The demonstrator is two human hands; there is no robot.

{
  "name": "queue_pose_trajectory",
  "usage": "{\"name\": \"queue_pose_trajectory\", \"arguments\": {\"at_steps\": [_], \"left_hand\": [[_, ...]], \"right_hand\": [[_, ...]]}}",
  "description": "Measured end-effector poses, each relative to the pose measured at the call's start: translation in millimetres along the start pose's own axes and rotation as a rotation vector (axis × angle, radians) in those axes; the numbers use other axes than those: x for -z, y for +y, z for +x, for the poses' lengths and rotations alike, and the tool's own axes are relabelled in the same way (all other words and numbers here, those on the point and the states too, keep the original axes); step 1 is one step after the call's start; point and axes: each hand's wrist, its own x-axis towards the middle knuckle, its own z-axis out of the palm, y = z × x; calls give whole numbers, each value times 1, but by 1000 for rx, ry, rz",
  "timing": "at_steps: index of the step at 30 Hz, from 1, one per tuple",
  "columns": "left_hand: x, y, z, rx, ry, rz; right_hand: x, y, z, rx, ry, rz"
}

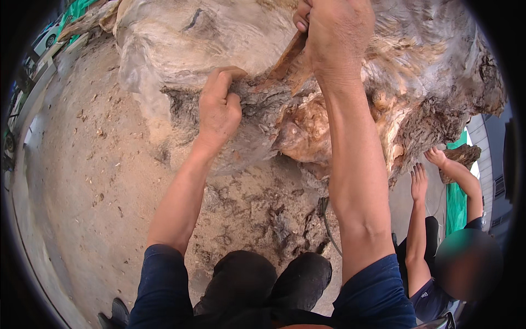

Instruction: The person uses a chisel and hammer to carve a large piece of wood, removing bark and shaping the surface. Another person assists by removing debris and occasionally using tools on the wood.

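A huge weathered piece of tree trunk, with pale smooth wood and dark rough bark, fills the upper part of the head view. My left hand is closed against its bark edge, the fingers bent over the wood and the thumb to the right. My right hand, higher up and to the right, is shut on a flat brown wooden strip. The strip slants down to the left, its lower end against a crack in the trunk. The fingers' far side is hidden, and the hand's top is cut off by the frame.
Dusty ground with wood chips and bark crumbs lies below the trunk. A thin cable runs near my right forearm. At the right, a co-worker reaches toward the trunk, near green sheeting and another log.
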Motion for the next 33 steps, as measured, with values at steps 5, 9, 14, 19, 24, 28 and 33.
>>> {"name": "queue_pose_trajectory", "arguments": {"at_steps": [5,9,14,19,24,28,33], "left_hand": [[18,11,18,151,-22,-79],[20,-6,4,232,-96,-64],[22,-20,-6,144,-60,-95],[11,-1,5,-1,-66,-14],[4,1,0,-58,-30,102],[4,1,5,34,-53,58],[21,14,27,274,15,-332]], "right_hand": [[7,1,2,41,78,18],[-2,-21,12,110,165,-170],[-11,-11,-13,150,113,-51],[-2,3,4,63,59,-29],[-8,3,1,145,27,-290],[-41,29,21,352,-21,-789],[-58,40,19,316,-173,-770]]}}
